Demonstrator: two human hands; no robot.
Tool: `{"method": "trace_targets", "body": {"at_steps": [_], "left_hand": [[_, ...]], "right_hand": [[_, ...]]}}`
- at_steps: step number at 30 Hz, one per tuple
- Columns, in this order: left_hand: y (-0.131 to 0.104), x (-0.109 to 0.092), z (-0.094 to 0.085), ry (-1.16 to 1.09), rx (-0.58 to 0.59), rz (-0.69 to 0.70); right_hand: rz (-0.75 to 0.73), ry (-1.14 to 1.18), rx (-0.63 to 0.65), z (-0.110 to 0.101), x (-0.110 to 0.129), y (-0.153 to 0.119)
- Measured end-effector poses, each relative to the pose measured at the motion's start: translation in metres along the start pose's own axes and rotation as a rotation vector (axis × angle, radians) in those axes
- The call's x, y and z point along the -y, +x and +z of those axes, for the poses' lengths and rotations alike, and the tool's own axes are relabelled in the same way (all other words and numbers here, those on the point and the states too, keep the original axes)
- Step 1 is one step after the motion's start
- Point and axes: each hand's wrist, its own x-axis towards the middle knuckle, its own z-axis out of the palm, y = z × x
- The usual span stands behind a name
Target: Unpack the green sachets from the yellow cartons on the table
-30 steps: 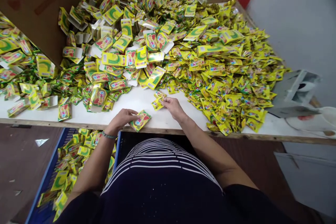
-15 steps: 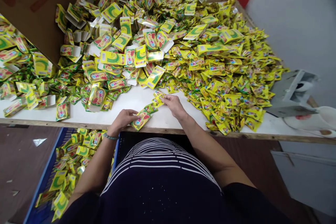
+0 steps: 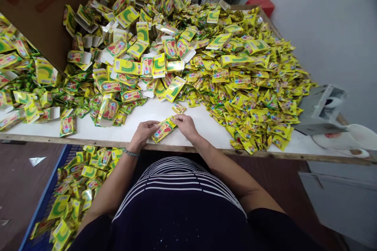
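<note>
A small yellow and green carton with a red picture lies tilted near the table's front edge. My left hand grips its left end between thumb and fingers. At its upper right end, my right hand is closed with fingertips pinching the carton's end. Just beyond my right fingers a single small yellow sachet lies on the white table. Whether anything is inside the carton is hidden.
A heap of open cartons and a heap of yellow sachets cover the table's back. A brown cardboard box stands left, a grey metal device right. Below left, a blue crate holds several cartons.
My right hand has drawn left and nearer, onto the carton's end. The sachets by the carton's opening no longer show, and one sachet lies loose beyond it.
</note>
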Motion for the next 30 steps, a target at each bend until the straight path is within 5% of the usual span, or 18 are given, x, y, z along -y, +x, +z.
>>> {"method": "trace_targets", "body": {"at_steps": [7,17,26,30], "left_hand": [[0.010,-0.008,0.016,0.072,0.133,-0.092],[0.011,-0.009,0.024,-0.039,0.077,-0.046],[-0.008,-0.006,0.026,-0.127,0.148,0.088],[-0.008,-0.006,0.029,-0.099,0.133,0.092]], "right_hand": [[-0.083,-0.004,0.116,-0.008,0.000,0.006],[0.073,0.115,0.060,-0.022,0.001,0.004],[-0.189,-0.006,0.321,-0.042,0.033,0.019],[-0.295,-0.068,0.341,-0.038,0.047,0.025]]}}
